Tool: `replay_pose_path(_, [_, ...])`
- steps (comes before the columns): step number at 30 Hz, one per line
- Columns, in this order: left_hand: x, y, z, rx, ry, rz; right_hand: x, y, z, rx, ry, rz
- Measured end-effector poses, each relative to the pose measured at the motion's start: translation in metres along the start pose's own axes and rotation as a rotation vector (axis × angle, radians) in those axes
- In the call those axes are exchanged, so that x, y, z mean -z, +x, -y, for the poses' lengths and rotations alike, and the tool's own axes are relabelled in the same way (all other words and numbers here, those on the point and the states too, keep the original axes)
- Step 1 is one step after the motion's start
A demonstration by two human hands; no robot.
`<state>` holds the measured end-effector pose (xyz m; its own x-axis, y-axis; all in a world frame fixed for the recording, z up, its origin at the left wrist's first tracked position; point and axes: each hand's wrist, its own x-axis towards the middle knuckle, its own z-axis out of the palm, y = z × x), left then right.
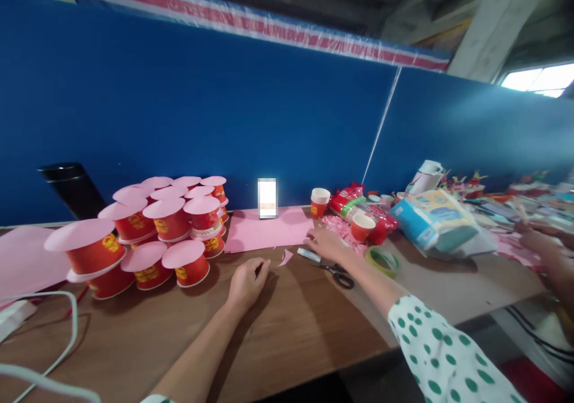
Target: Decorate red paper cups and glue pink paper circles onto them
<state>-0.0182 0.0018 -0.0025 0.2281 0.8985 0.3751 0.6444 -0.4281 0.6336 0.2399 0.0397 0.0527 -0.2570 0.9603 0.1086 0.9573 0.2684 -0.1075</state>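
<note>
My left hand [249, 280] rests on the wooden table with its fingers curled in, and I see nothing in them. My right hand [327, 243] reaches forward, fingers stretched out at the right edge of a stack of pink paper [269, 229]. Just below it lie scissors with dark handles [343, 276] and a small white-and-blue tube [309, 255]. A pink paper scrap [286, 258] sits between my hands. To the left, several red paper cups [147, 274] stand upside down, stacked, topped with pink paper discs [183, 253].
A phone-like bright screen [268, 198] stands behind the paper. Rightward are paper cups [319, 204], a tape roll [381, 262], pink shreds [343, 229] and a blue-white package [434, 220]. A black cylinder [72, 191] and white cable [67, 349] are left. Another person's hands [538, 241] work far right.
</note>
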Motion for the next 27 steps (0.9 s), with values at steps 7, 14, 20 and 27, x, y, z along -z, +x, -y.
replay_pose_path(7, [0.003, -0.003, -0.012, -0.033, -0.123, -0.021, -0.016, -0.034, 0.032, -0.022, 0.286, -0.171])
replay_pose_path(14, [-0.002, -0.004, -0.019, -0.006, -0.454, -0.026, -0.052, -0.031, 0.109, 0.093, 1.083, -0.385])
replay_pose_path(20, [-0.003, -0.003, -0.007, 0.119, -0.447, -0.042, -0.017, -0.022, 0.079, 0.137, 0.661, -0.167])
replay_pose_path(27, [-0.003, -0.003, -0.009, 0.101, -0.3, -0.042, 0.007, -0.008, 0.0, -0.41, 0.118, -0.119])
